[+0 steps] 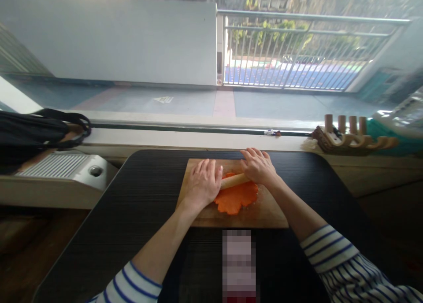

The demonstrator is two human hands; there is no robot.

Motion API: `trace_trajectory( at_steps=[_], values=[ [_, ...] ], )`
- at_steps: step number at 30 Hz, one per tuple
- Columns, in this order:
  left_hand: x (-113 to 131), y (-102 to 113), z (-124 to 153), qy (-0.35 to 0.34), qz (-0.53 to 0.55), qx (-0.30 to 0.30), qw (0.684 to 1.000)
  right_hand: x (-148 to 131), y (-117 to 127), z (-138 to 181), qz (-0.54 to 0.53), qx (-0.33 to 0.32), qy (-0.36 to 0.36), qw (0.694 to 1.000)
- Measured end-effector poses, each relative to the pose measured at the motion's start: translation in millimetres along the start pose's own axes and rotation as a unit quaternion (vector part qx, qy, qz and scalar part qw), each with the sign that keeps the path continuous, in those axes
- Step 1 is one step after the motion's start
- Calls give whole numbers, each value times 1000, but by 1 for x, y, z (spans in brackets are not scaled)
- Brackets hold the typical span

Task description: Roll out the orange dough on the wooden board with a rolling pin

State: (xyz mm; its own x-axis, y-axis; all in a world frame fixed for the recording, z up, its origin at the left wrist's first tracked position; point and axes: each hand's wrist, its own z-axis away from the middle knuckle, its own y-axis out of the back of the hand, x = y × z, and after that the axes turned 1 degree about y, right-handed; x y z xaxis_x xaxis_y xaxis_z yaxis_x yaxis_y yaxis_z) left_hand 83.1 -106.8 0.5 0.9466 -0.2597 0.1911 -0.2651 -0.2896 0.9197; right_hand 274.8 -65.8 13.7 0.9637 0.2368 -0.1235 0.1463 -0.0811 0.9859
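Observation:
A flat orange sheet of dough (236,198) with a ragged, lobed edge lies on a wooden cutting board (205,217). Across its upper part runs a pale wooden rolling pin (234,180), tilted slightly up to the right. My left hand (205,179) is closed over the pin's left end, its fingers pointing forward. Over the right end, my right hand (258,165) is closed too, a little farther from me. Both ends of the pin are hidden beneath my palms. White specks show on the board beside the dough's right edge.
The board lies on a dark table (148,197) against a window sill (198,140). On the sill at right is a wooden pegged rack (350,140); a black bag (29,133) rests at left above a white slatted unit (62,166). A blurred patch covers the front middle.

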Motion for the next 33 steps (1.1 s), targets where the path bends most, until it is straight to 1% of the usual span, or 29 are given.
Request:
trace_trajectory(
  at_steps=[6, 11, 14, 18, 25, 33],
  values=[
    [9, -1, 23, -25, -26, 9, 999, -1, 1, 31, 34, 24, 5, 999],
    [17, 4, 43, -46, -32, 2, 998, -2, 1, 62, 52, 57, 18, 997],
    [19, 5, 48, -49, -24, 5, 999, -1, -1, 69, 56, 68, 24, 996],
    [15, 2, 39, -32, -20, -1, 999, -3, 1, 59, 55, 58, 14, 997],
    [2, -4, 8, 10, -11, -12, 1000, -4, 3, 20, 24, 5, -9, 1000],
    [-12, -7, -17, 3, 5, 8, 1000, -3, -1, -11, -21, -6, -22, 1000]
  ],
)
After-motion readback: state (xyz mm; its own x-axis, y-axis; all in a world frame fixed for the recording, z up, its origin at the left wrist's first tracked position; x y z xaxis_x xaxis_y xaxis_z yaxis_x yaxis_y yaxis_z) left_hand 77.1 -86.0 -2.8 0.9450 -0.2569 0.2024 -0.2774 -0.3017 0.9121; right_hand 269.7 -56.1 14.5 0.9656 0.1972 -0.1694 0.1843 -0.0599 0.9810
